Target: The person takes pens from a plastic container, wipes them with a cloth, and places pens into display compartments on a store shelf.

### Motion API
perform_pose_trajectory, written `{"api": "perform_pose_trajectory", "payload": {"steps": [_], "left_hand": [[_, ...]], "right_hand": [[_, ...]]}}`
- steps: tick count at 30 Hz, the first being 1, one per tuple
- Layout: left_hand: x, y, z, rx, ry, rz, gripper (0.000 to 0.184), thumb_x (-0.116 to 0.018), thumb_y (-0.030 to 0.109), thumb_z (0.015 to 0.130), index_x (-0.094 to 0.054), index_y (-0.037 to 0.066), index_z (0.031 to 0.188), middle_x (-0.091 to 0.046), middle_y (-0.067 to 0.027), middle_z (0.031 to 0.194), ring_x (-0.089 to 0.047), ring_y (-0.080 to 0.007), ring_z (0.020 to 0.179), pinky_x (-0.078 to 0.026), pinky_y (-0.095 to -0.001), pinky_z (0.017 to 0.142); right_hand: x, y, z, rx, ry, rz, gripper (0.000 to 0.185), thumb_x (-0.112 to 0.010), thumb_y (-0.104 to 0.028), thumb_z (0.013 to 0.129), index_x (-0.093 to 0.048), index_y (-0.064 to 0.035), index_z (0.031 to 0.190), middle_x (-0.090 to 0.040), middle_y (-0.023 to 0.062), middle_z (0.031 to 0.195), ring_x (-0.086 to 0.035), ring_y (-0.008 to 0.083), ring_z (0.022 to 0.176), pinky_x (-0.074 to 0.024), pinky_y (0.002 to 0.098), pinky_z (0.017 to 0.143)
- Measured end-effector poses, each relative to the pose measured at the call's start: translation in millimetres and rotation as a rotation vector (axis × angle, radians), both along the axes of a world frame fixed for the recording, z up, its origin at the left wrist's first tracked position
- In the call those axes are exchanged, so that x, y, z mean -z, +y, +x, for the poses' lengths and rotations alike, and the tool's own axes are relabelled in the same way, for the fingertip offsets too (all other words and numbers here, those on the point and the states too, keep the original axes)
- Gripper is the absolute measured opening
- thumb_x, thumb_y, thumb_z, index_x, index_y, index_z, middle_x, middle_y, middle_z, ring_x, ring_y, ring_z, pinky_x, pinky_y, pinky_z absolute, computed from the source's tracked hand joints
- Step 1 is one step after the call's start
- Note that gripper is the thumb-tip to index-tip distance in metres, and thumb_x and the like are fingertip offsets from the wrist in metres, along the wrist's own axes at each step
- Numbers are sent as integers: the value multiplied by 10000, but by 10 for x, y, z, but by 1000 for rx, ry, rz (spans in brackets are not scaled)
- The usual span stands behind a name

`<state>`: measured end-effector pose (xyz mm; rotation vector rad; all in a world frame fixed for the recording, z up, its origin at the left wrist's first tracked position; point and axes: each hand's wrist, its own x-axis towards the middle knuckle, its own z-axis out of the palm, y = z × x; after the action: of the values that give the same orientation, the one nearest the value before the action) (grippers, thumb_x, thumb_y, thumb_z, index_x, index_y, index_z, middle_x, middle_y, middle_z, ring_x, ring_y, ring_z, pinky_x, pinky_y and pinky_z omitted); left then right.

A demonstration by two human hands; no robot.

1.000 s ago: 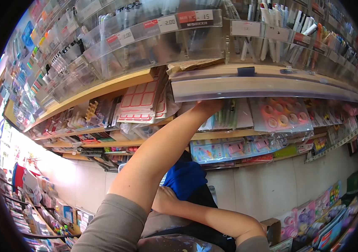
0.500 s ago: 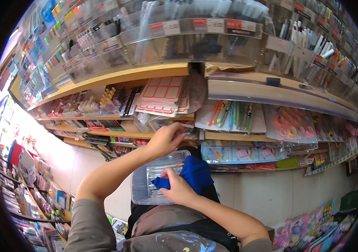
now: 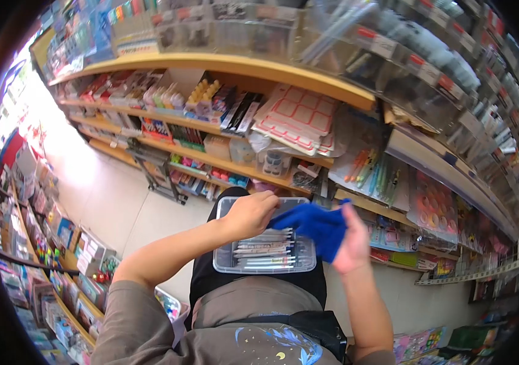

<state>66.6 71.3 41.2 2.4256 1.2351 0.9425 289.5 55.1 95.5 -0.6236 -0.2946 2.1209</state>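
Note:
A clear plastic box (image 3: 225, 267) rests on the person's lap, with several pale, slim pens (image 3: 265, 249) lying side by side in it. Above the box's right half a blue cloth (image 3: 314, 226) stretches between both hands. My left hand (image 3: 250, 214) is closed over the far part of the box, its fingers at the cloth's left end; whether they also hold anything else is hidden. Beyond the box's right edge, my right hand (image 3: 352, 243) grips the cloth's right end between thumb and fingers, somewhat blurred.
Ahead, wooden shelves (image 3: 192, 125) carry boxed stationery and red-framed label sheets (image 3: 299, 115). Clear pen bins (image 3: 229, 30) line the upper rack. A black metal stand (image 3: 153, 173) is on the tiled floor at left. Packed goods (image 3: 77, 292) stand at lower left.
The view has swung leftward. My right hand has lifted out of the box and moved right with the blue cloth. My left hand has come down to the cloth's other end.

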Motion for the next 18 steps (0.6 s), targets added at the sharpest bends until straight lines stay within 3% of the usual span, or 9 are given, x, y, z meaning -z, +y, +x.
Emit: {"api": "perform_pose_trajectory", "payload": {"steps": [2, 6, 7, 11, 14, 18], "left_hand": [[50, 17, -16, 26, 29, -54, 96, -522, 46, 739, -518, 31, 834, -533, -138, 769, -545, -326, 731, -446, -397, 604], [203, 16, -39, 96, 218, -182, 127, -513, 36, 723, -522, 24, 849, -555, -134, 776, -564, -324, 733, -452, -406, 613], [243, 12, -47, 115, 267, -198, 134, -513, 32, 719, -522, 17, 852, -560, -138, 780, -569, -325, 737, -457, -405, 620], [300, 16, -14, 169, 467, -326, 167, -518, 23, 706, -527, -13, 869, -582, -162, 814, -589, -324, 770, -472, -397, 649], [263, 0, -12, 177, 614, -430, 200, -529, 23, 695, -536, -27, 889, -602, -177, 837, -603, -318, 793, -479, -395, 659], [263, -31, -25, 168, 734, -415, 207, -546, 29, 681, -570, -14, 882, -624, -162, 798, -619, -310, 768, -484, -390, 644]], "right_hand": [[-138, 64, 137, 24, 167, 43, 527, -365, -389, 906, -442, 53, 1182, -508, 232, 1159, -501, 352, 1071, -353, 452, 964], [-281, 93, 256, 219, 109, 215, 590, -334, -410, 913, -363, 73, 1250, -389, 203, 1297, -363, 320, 1213, -225, 450, 1038], [-273, 109, 309, 134, 164, 299, 586, -337, -416, 912, -356, 53, 1263, -371, 181, 1319, -348, 303, 1226, -213, 448, 1042], [-308, 179, 340, 89, 334, 433, 574, -335, -439, 909, -364, -4, 1281, -361, 154, 1334, -336, 305, 1233, -201, 467, 1042], [-533, 178, 221, 30, 267, 541, 511, -331, -409, 918, -428, -31, 1249, -384, 129, 1326, -312, 279, 1251, -159, 455, 1054], [-458, 154, -1, 48, 290, 504, 533, -375, -422, 902, -391, -41, 1273, -393, 133, 1316, -343, 301, 1227, -219, 468, 1035]]}}
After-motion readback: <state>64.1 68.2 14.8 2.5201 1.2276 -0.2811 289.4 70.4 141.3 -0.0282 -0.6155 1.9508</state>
